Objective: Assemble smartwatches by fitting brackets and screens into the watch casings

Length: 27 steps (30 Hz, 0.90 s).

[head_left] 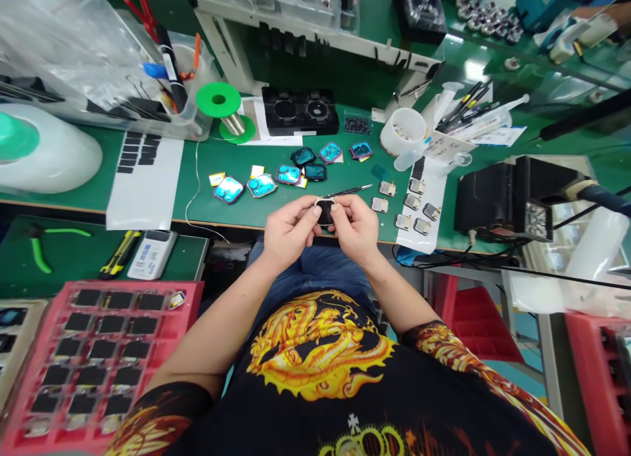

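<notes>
Between my two hands is a small dark watch case [325, 214] with a pale rim, held just over the front edge of the bench. My left hand [292, 231] is closed on its left side, thumb on the dark face. On the other side my right hand [355, 227] grips it the same way. Tweezers [351, 190] lie just beyond the fingers. Several watch housings with blue film, one of them a watch housing [262, 185], rest behind my hands. To the right are small silvery modules [387, 188], some on a white sheet.
A green solder spool [218, 100] stands at the back left. A white cup [403, 131] and a pen box [446, 137] are at the back right, near a black soldering stand [507, 196]. Lower left sits a pink tray [192, 305] of screens. A thin wire [197, 180] trails over the bench edge.
</notes>
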Available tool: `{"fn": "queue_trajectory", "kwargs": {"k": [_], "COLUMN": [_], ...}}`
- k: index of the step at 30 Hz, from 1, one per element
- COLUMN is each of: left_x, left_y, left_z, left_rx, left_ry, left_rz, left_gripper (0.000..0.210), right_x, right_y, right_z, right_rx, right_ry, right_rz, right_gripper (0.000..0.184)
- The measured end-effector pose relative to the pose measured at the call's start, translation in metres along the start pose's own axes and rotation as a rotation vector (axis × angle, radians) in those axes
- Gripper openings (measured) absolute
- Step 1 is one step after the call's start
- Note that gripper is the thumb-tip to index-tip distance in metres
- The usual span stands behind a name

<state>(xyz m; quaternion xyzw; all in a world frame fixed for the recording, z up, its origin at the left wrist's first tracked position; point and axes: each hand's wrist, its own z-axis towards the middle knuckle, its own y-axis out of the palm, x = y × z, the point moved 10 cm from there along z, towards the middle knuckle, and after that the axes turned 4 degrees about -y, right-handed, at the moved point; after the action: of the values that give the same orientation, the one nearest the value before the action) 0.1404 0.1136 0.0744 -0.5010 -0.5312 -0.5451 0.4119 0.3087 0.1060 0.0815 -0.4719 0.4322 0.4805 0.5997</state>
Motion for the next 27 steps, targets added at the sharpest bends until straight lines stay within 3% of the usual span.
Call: {"fn": "queue_trajectory", "kwargs": {"k": [5, 14, 27], "left_x": [0.0061, 0.0056, 0.0042], "left_y": [-0.0013, -0.0039, 0.0013], "left_z": [0.0001, -0.0037, 0.0002], "left_rx": [0.039, 0.067, 0.016], "left_ry": [0.030, 0.067, 0.041], "left_rz": [0.049, 0.109, 0.078], "left_gripper": [0.039, 0.041, 0.044], "right_x": [-0.0008, -0.0075, -0.0007], "right_y": [-0.0004, -0.0015, -0.0008], "right_z": [-0.0031, 0.0001, 0.0022], "right_rx": [0.016, 0.038, 0.053], "right_ry": [-0.018, -0.031, 0.005], "right_rz": [-0.033, -0.096, -0.056], "right_gripper": [0.047, 0.052, 0.057]}}
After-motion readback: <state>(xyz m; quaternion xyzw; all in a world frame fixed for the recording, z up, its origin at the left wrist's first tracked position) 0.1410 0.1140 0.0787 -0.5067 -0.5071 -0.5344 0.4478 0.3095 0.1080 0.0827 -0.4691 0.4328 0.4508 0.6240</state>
